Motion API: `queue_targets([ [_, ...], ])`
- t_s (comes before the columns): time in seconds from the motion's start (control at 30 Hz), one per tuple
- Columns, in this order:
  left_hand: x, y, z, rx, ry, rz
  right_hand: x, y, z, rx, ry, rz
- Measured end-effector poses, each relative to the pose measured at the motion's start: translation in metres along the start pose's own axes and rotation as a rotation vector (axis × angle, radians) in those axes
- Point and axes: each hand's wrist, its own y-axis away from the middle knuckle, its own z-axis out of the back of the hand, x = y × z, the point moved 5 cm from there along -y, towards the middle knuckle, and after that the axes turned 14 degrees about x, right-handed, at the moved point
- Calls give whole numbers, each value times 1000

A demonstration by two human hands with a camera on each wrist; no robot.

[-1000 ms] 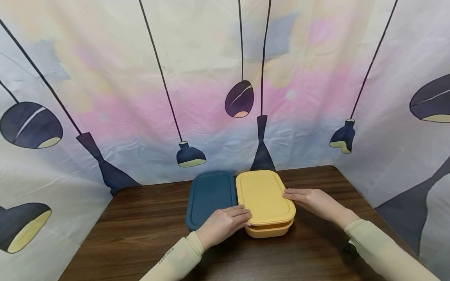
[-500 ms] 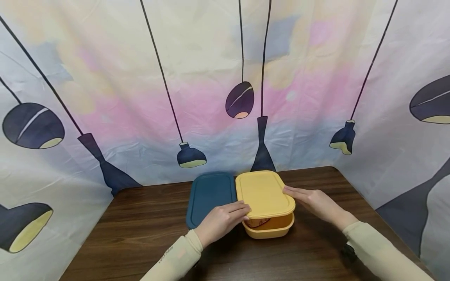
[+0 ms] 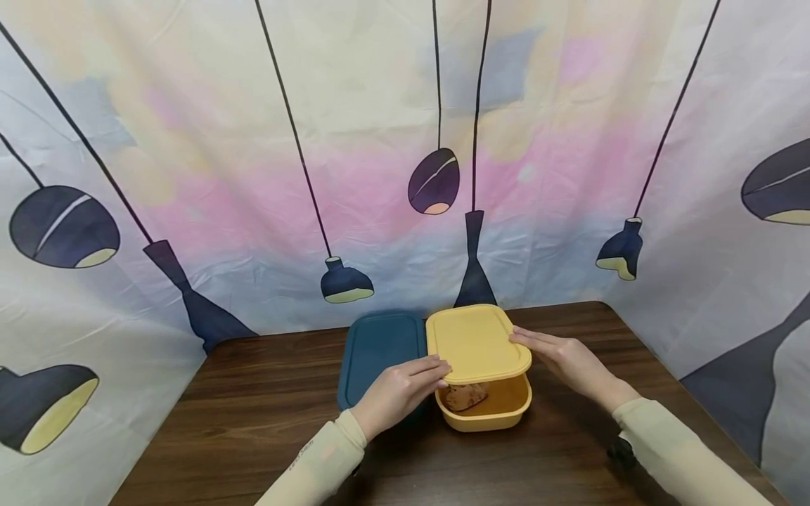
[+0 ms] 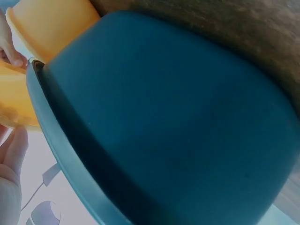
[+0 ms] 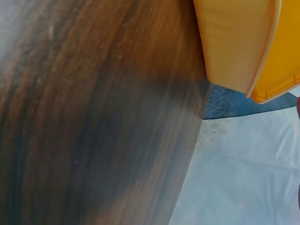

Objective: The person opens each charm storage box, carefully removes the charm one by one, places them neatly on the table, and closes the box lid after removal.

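The yellow lid [image 3: 477, 344] is tilted, its front edge raised off the yellow food container [image 3: 484, 423] while its back end stays low. My left hand [image 3: 403, 391] grips the lid's front left corner. At the right edge, my right hand [image 3: 572, 362] holds the lid with its fingertips on top. Through the gap in front shows a flat brown mottled piece [image 3: 465, 398] inside the container. In the left wrist view, the lid [image 4: 16, 96] sits between fingers at the left border. The right wrist view catches the container's side [image 5: 236, 42], the right hand almost wholly out of frame.
A blue food container with its lid on [image 3: 382, 355] stands just left of the yellow one, partly behind the left hand. Both are at the back of the dark wooden table [image 3: 266, 414]. A cloth printed with hanging lamps [image 3: 380, 176] rises behind it.
The front edge of the yellow lid has risen from close over the container, widening the gap, and the brown piece has come into view. Both hands have moved up slightly with it.
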Motion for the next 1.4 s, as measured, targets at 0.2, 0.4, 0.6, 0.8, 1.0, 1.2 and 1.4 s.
queue_targets([
  [0.2, 3, -6, 0, 4, 57, 32, -5, 0, 6, -35, -10, -43],
  [0.4, 5, -14, 4, -44, 38, -7, -8, -3, 18, -50, 0, -71],
  [0.6, 6, -25, 10, -77, 54, -21, -8, -4, 38, -116, 59, -52],
  [0.8, 3, -42, 16, -64, 128, -14, -7, -2, 65, -218, 148, -35],
  [1.0, 0, -53, 22, -111, 174, -45, -5, 4, 83, -274, 178, -31],
  [1.2, -3, -64, 27, -137, 212, -43, -3, 9, 96, -310, 157, -20],
  [1.4, -6, -73, 30, -155, 224, -50, 0, 12, 109, -335, 166, -11],
])
